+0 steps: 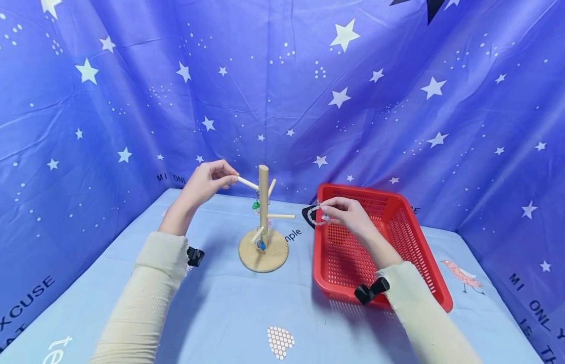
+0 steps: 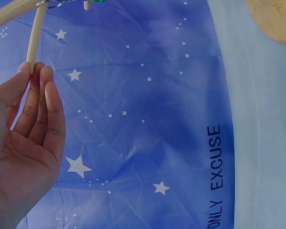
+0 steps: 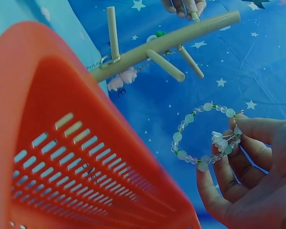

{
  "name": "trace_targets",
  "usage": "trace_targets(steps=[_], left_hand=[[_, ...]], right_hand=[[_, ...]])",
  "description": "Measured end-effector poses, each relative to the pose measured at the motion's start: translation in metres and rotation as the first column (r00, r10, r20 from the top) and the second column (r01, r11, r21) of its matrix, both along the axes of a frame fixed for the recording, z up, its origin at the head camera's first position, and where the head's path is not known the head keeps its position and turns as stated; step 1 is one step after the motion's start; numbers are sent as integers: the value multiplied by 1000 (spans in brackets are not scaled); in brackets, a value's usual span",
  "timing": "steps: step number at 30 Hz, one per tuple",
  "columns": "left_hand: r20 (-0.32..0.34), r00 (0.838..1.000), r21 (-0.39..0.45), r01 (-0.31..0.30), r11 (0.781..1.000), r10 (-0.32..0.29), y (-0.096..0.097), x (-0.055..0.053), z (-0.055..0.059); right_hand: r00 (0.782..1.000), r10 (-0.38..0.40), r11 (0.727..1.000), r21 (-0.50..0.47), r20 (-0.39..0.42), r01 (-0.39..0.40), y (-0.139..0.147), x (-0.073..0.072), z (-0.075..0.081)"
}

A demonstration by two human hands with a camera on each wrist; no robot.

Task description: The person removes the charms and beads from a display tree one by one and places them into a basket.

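A wooden peg stand (image 1: 263, 202) with a round base stands mid-table, small charms hanging from some pegs. My left hand (image 1: 206, 182) pinches the tip of its upper left peg (image 2: 36, 36) between thumb and fingers. In my right hand (image 1: 350, 215) is a beaded bracelet (image 3: 180, 138) of pale green and clear beads with a white flower charm (image 3: 221, 141), pinched at one side, the loop hanging open. That hand is over the left rim of the red basket. A green charm (image 1: 256, 205) hangs near the left peg; a blue charm (image 1: 262, 245) hangs low, and pink charms (image 3: 123, 79) show behind.
The red plastic basket (image 1: 325, 288) with slotted walls stands right of the peg stand. A light blue printed cloth (image 1: 227, 313) covers the table. Behind and at both sides hangs a blue star-patterned curtain (image 1: 273, 91). A bare peg (image 1: 282, 216) sticks out toward the basket.
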State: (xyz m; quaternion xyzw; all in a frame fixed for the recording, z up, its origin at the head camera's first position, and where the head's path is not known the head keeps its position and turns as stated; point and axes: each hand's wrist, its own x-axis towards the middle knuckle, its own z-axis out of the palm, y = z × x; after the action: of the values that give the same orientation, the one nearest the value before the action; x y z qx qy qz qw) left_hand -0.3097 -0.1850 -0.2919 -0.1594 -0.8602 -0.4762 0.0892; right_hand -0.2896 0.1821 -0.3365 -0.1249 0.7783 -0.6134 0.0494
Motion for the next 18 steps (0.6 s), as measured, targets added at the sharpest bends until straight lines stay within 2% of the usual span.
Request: trace_targets(steps=[6, 18], left_hand=[[1, 1000, -4, -4, 1000, 4, 0, 1, 0], [-5, 1000, 2, -2, 1000, 2, 0, 1, 0]], right_hand=[[999, -24, 1000, 7, -28, 24, 9, -2, -1], [988, -114, 987, 98, -103, 124, 30, -11, -5]])
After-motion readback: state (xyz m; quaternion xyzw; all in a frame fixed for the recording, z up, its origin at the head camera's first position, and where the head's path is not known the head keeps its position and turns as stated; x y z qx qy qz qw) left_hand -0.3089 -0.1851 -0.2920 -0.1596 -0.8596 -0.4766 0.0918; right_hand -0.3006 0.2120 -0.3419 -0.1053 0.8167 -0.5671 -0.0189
